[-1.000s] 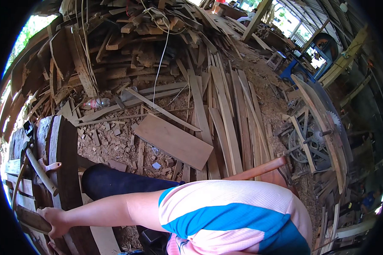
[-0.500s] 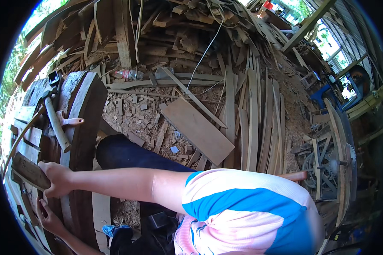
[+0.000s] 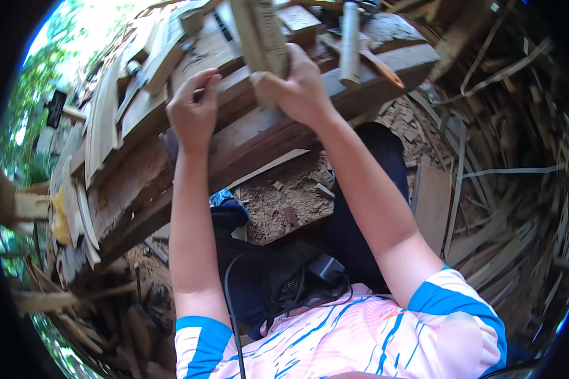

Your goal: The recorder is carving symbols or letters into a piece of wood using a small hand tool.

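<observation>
My right hand (image 3: 300, 88) grips the near end of a wooden block (image 3: 259, 38) with dark marks on its face. The block stands tilted over the workbench of thick timber (image 3: 246, 136), its far end cut off by the picture's top edge. Left of it, my left hand (image 3: 195, 107) is raised with curled fingers and the thumb close to the fingertips; anything pinched there is too small to make out. Just right of my right hand lie a hammer (image 3: 349, 54) with a pale wooden handle and a brush (image 3: 382, 66) with an orange-brown handle.
Curved wooden strips (image 3: 104, 126) lie along the bench's left side. A wide plank (image 3: 431, 196) rests on the chip-strewn ground (image 3: 284, 211) at right, beside heaps of scrap wood (image 3: 518, 215). My legs are close against the bench's near side.
My view has swung left, so the bench now spans the upper middle. The block stays in my right hand. My left hand's fingers, extended beneath the block before, are now curled and apart from it.
</observation>
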Available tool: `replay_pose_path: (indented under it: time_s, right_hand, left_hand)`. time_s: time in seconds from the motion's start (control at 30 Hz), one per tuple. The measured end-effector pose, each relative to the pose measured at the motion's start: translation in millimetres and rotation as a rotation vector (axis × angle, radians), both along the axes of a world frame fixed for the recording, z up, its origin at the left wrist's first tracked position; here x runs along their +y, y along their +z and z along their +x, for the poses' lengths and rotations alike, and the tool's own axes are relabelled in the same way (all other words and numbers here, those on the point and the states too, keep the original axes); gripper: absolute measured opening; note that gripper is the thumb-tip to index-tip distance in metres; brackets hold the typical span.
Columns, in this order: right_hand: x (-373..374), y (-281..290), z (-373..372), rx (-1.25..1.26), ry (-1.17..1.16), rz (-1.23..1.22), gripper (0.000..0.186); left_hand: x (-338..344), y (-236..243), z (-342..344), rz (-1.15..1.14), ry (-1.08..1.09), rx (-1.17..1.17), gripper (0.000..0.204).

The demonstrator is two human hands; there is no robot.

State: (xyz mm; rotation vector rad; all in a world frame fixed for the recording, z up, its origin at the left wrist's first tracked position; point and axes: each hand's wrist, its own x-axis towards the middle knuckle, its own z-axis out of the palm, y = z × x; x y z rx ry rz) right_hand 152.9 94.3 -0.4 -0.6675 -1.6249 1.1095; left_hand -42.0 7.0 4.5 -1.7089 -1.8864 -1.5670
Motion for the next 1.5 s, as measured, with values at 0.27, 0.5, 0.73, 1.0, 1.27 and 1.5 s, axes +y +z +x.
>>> replay_pose_path:
  time_s: [0.27, 0.5, 0.73, 1.0, 1.27, 1.5]
  right_hand:
    - [-5, 9, -9, -0.015, -0.013, -0.145, 0.051]
    - [16, -18, 12, -0.304, -0.097, -0.149, 0.076]
    - [43, -38, 22, -0.259, -0.021, -0.125, 0.066]
    - [37, -27, 10, -0.338, -0.021, -0.048, 0.072]
    - [-6, 10, -9, -0.086, 0.068, -0.235, 0.064]
    - [-2, 41, -15, 0.256, -0.027, 0.035, 0.057]
  left_hand:
    - [1, -5, -10, 0.039, 0.083, 0.059, 0.011]
    - [9, -9, 0, 0.058, 0.177, 0.142, 0.010]
    - [28, -29, 12, 0.135, 0.136, 0.111, 0.009]
    - [32, -31, 5, 0.203, 0.144, 0.147, 0.008]
    - [1, -23, -12, 0.102, 0.144, 0.158, 0.012]
    - [-1, 2, 0, 0.062, 0.101, 0.098, 0.016]
